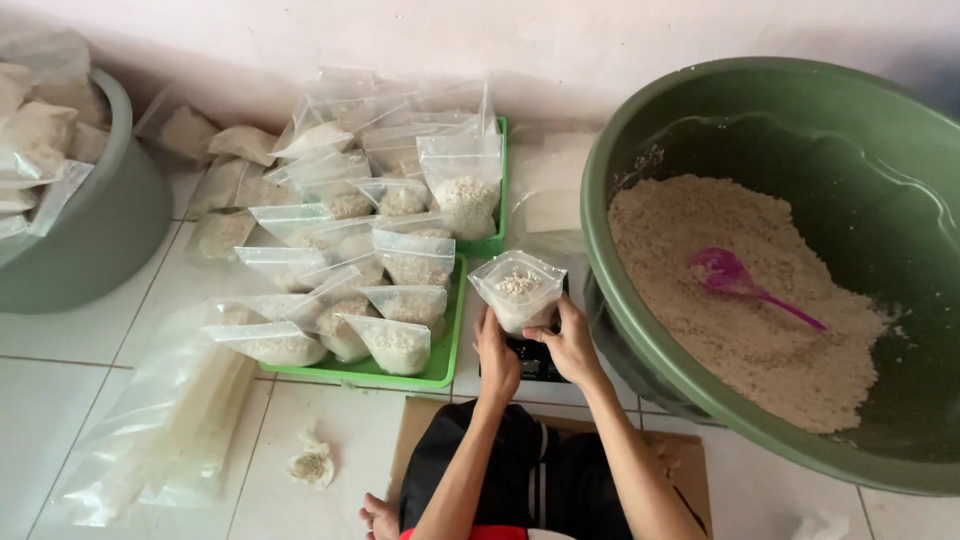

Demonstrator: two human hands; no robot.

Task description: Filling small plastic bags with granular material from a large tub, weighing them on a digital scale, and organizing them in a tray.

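Head view: both hands, left hand (pixel 497 357) and right hand (pixel 569 343), gripping clear filled bag (pixel 517 290) from either side, steadying it upright over black scale (pixel 534 362), between green tray (pixel 440 372) and green basin (pixel 640 330).

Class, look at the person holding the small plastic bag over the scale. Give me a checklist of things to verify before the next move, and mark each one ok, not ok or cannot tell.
1. Both hands on the bag: left hand and right hand grip the small bag from either side: ok.
2. Bag upright, mouth up: ok.
3. Bag sits on the black scale: cannot tell, hands hide the base.
4. Scale reading visible: not ok, display is covered.
5. Free space in the green tray for another bag: not ok, it looks full.
6. Purple scoop within reach in the green basin: ok, likely.
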